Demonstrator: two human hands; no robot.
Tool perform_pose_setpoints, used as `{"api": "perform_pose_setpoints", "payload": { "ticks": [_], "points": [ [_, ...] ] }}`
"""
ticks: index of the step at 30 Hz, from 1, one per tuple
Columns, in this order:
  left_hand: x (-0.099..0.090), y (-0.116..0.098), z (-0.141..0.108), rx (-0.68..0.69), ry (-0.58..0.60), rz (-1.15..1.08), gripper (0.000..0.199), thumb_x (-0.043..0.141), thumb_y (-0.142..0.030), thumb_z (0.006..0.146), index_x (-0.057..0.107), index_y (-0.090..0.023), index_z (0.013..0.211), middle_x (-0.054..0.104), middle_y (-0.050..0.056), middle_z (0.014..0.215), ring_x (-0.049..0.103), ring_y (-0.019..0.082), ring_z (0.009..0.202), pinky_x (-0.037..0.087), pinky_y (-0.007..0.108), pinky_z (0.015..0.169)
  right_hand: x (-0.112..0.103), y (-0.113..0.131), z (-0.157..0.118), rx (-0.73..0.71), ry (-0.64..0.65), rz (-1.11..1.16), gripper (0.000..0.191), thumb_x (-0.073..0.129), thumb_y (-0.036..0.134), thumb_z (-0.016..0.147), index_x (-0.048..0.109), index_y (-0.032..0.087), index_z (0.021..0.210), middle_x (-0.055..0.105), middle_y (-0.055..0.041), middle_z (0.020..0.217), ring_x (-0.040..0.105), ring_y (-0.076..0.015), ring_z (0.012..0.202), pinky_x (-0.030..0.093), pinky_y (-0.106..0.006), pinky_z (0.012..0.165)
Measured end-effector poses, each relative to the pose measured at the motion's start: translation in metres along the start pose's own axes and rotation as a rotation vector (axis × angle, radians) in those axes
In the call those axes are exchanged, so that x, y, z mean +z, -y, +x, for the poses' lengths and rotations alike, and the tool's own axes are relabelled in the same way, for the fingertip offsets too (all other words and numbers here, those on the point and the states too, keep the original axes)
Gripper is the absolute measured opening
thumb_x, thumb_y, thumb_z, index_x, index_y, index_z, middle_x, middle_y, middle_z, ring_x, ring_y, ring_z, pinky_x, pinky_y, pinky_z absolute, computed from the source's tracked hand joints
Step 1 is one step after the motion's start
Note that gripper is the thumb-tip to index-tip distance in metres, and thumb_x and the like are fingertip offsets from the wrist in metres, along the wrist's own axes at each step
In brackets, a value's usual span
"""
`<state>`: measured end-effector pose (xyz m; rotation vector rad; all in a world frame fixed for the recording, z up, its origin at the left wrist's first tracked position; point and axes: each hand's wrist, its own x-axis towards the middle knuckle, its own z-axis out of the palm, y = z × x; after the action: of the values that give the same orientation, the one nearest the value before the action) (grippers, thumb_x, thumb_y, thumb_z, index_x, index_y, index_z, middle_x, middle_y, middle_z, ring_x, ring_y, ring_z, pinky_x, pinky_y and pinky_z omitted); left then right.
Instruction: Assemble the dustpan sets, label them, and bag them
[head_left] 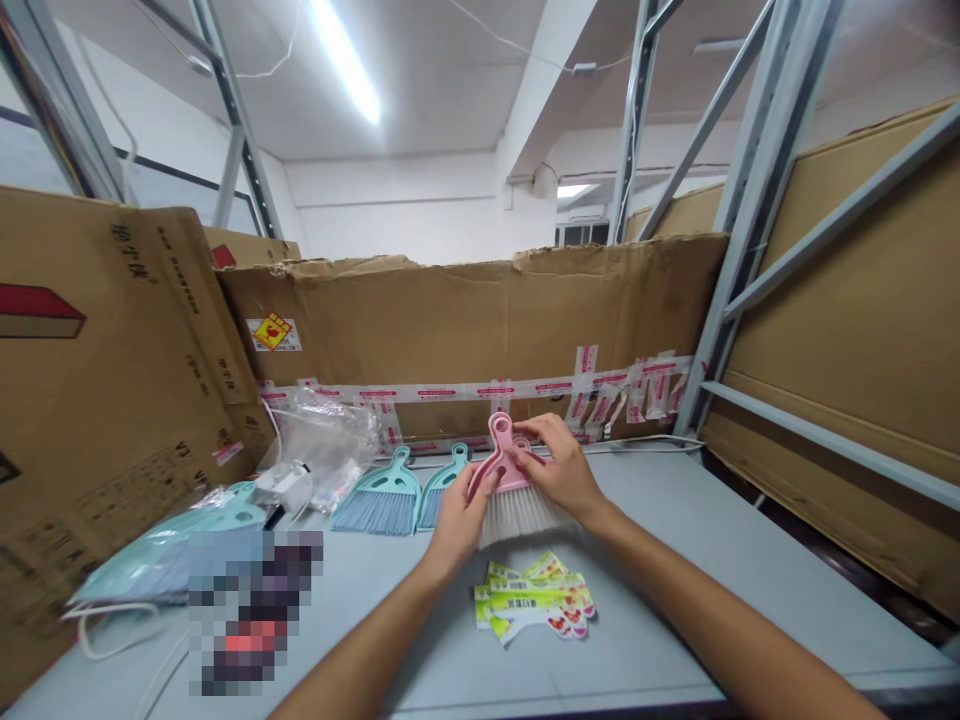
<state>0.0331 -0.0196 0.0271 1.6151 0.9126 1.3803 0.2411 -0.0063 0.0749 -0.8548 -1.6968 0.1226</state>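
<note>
Both hands hold a pink brush [504, 462] with pale bristles, upright above the table. My left hand [461, 515] grips its left side, fingers closed on it. My right hand [561, 468] holds the right side near the handle, thumb and fingers pressed on the pink plastic. A second pink handle shows behind the first. Just left of my left hand, two teal brushes [386, 495] with blue bristles lie side by side. Below the pink brush, several green and yellow labels [532, 600] form a loose pile on the table.
On the grey table [660, 590], a clear plastic bag [322, 440], a white adapter [285, 487] with cables and bagged teal items [172, 545] lie at the left. A pixelated patch covers something nearby. Cardboard [465, 320] stands behind; metal shelf posts rise at both sides.
</note>
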Motion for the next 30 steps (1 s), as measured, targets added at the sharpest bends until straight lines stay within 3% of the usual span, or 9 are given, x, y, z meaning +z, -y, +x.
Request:
{"api": "perform_pose_setpoints", "payload": {
  "ticks": [4, 7, 10, 13, 19, 30],
  "points": [
    [-0.004, -0.004, 0.002, 0.018, -0.043, -0.015, 0.041, 0.071, -0.055, 0.102, 0.080, -0.022, 0.124, 0.081, 0.010, 0.127, 0.071, 0.029, 0.117, 0.051, 0.036, 0.107, -0.001, -0.020, -0.009, 0.244, 0.198, 0.230, 0.064, 0.087, 0.050, 0.090, 0.069, 0.023, 0.145, 0.079, -0.0109, 0.127, 0.075, -0.0295, 0.113, 0.059, -0.044, 0.102],
    [-0.006, -0.006, 0.002, 0.020, -0.011, -0.016, 0.041, 0.071, -0.054, 0.102, 0.080, -0.022, 0.127, 0.081, 0.010, 0.130, 0.072, 0.029, 0.118, 0.052, 0.036, 0.108, 0.001, -0.030, -0.017, 0.378, 0.316, 0.362, 0.052, 0.083, 0.057, 0.092, 0.080, 0.021, 0.128, 0.083, -0.0096, 0.120, 0.077, -0.0305, 0.111, 0.059, -0.042, 0.102],
    [-0.005, -0.007, 0.001, 0.037, 0.005, -0.021, 0.043, 0.073, -0.051, 0.101, 0.079, -0.024, 0.133, 0.078, 0.010, 0.139, 0.070, 0.029, 0.129, 0.050, 0.037, 0.115, 0.007, -0.032, -0.024, 0.423, 0.231, 0.379, 0.047, 0.082, 0.062, 0.091, 0.085, 0.020, 0.113, 0.085, -0.0086, 0.113, 0.077, -0.0307, 0.106, 0.059, -0.042, 0.099],
    [-0.005, -0.008, 0.002, 0.020, -0.027, -0.072, 0.047, 0.078, -0.050, 0.097, 0.079, -0.024, 0.137, 0.076, 0.010, 0.146, 0.068, 0.030, 0.137, 0.046, 0.037, 0.121, 0.015, -0.029, -0.031, 0.450, 0.160, 0.409, 0.048, 0.084, 0.062, 0.089, 0.085, 0.021, 0.113, 0.086, -0.0082, 0.113, 0.078, -0.0304, 0.106, 0.059, -0.042, 0.099],
    [-0.007, -0.003, 0.006, -0.011, -0.080, -0.139, 0.043, 0.084, -0.049, 0.092, 0.086, -0.020, 0.124, 0.082, 0.011, 0.133, 0.075, 0.031, 0.125, 0.054, 0.040, 0.115, 0.028, -0.024, -0.038, 0.473, 0.118, 0.483, 0.045, 0.088, 0.057, 0.086, 0.086, 0.023, 0.115, 0.086, -0.0091, 0.117, 0.079, -0.0321, 0.110, 0.059, -0.048, 0.105],
    [-0.008, 0.003, 0.005, 0.036, -0.100, -0.124, 0.043, 0.085, -0.048, 0.092, 0.086, -0.020, 0.125, 0.083, 0.010, 0.132, 0.077, 0.032, 0.123, 0.056, 0.042, 0.115, 0.033, -0.027, -0.040, 0.448, 0.081, 0.496, 0.046, 0.090, 0.055, 0.085, 0.087, 0.023, 0.118, 0.086, -0.0108, 0.122, 0.079, -0.0333, 0.117, 0.057, -0.052, 0.113]
  ]
}}
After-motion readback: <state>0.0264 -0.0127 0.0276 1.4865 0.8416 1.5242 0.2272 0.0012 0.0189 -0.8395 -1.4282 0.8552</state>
